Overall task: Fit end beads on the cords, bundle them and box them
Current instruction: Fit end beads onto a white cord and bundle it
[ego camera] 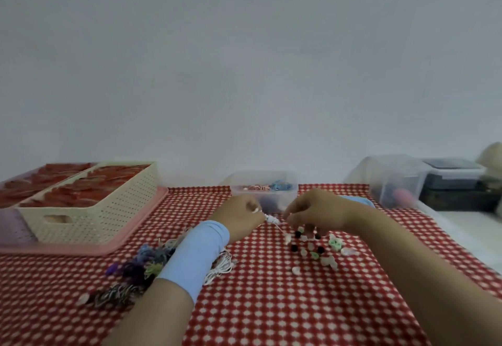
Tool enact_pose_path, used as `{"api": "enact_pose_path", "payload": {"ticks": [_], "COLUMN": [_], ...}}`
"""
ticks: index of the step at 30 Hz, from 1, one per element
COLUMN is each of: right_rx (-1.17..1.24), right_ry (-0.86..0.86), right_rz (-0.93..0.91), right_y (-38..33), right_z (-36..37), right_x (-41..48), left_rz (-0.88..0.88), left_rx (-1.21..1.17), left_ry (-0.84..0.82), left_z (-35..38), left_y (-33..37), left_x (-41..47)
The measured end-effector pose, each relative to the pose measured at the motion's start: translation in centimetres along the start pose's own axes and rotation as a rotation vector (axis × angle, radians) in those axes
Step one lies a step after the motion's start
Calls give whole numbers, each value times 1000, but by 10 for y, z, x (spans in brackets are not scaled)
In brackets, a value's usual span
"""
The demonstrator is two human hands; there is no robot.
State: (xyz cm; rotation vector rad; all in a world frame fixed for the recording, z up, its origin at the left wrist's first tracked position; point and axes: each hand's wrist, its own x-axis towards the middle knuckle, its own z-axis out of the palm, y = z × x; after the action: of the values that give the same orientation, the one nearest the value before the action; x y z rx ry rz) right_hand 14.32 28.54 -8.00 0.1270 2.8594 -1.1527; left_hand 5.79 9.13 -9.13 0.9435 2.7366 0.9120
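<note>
My left hand (239, 216) pinches the end of a white cord (273, 220), which droops down to the right toward the table. My right hand (315, 211) hovers just right of it, fingers curled down over a scatter of loose beads (316, 248), black, white and pale green, on the red checked cloth (271, 305); whether it holds a bead is hidden. A coil of white cords (221, 267) lies beside my left wrist, which wears a light blue band. Purple, blue and green cord bundles (135, 267) lie left of my left forearm.
A cream perforated basket (89, 218) of red items stands on a pink tray (141, 226) at the left. A small clear box (263, 190) with pink and blue cords sits behind my hands. Larger clear and grey containers (399, 180) stand at the back right.
</note>
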Motion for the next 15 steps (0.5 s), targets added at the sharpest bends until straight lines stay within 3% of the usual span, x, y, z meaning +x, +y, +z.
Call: {"api": "enact_pose_path", "payload": {"ticks": [8, 11, 15], "right_rx": [-162, -237, -328], "right_ry": [49, 48, 10], "right_rz": [-13, 12, 66], "right_y": [8, 13, 17], "right_z": [0, -4, -2], "right_x": [9, 9, 9], "left_rz": [-148, -131, 80], "left_rx": [210, 298, 249], "left_ry": [-182, -136, 49], "left_z": [9, 9, 8], "left_y": [-16, -16, -1], "left_x": [9, 13, 12]}}
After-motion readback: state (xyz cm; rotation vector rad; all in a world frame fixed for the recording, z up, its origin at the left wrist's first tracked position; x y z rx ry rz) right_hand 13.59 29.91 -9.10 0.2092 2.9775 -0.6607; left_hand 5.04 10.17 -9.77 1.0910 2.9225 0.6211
